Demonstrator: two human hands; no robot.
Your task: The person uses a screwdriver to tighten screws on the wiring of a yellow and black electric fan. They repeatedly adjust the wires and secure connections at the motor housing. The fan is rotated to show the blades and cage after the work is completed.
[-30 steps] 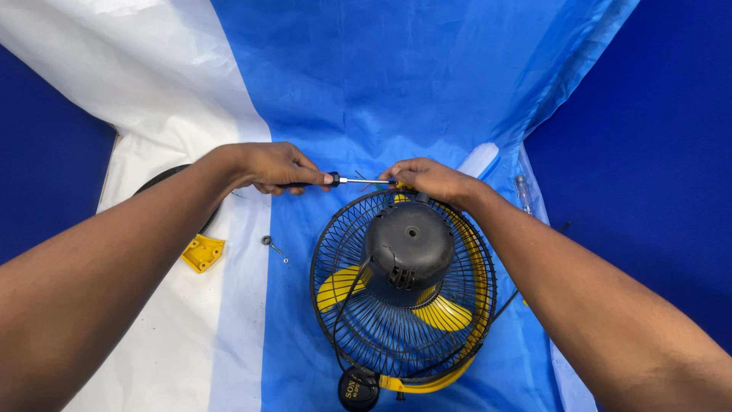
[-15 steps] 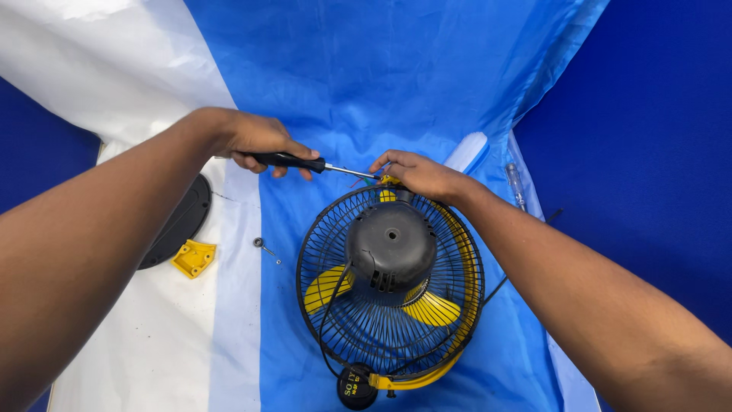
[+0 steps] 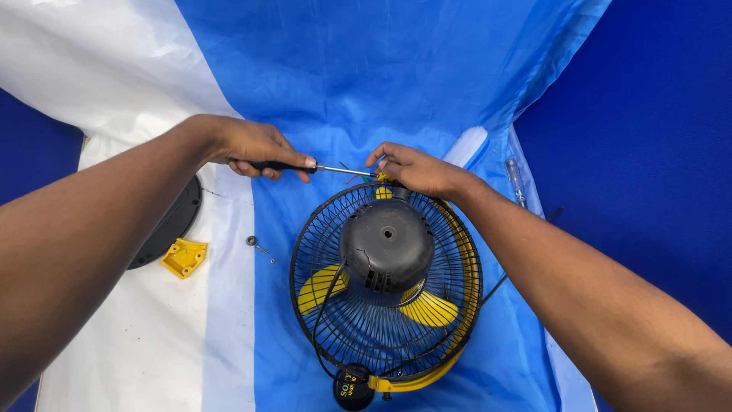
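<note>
Screwdriver (image 3: 305,165) lies almost level between the two hands, its long axis running from nine o'clock to three o'clock, black handle on the left and thin metal shaft pointing right toward the top rim of the fan (image 3: 385,282). The left hand (image 3: 255,149) is wrapped around the handle, fingers curled closed over it. The right hand (image 3: 412,168) sits at the twelve o'clock edge of the fan's cage, fingers pinched narrow on a small yellow piece there, and the shaft's tip reaches right to those fingers; whether it is seated in a screw I cannot tell. The right hand is the nearer one to the fan, touching its rim, while the left stands off at about ten o'clock from it. The fan lies face down on a blue sheet (image 3: 343,76), back upward: a black wire cage, a dark round motor housing at the centre, yellow blades showing through, and a yellow frame curving round the lower right. At nine o'clock from the fan lie a small washer (image 3: 251,241), a yellow bracket (image 3: 183,257) and a black round base (image 3: 171,221).
</note>
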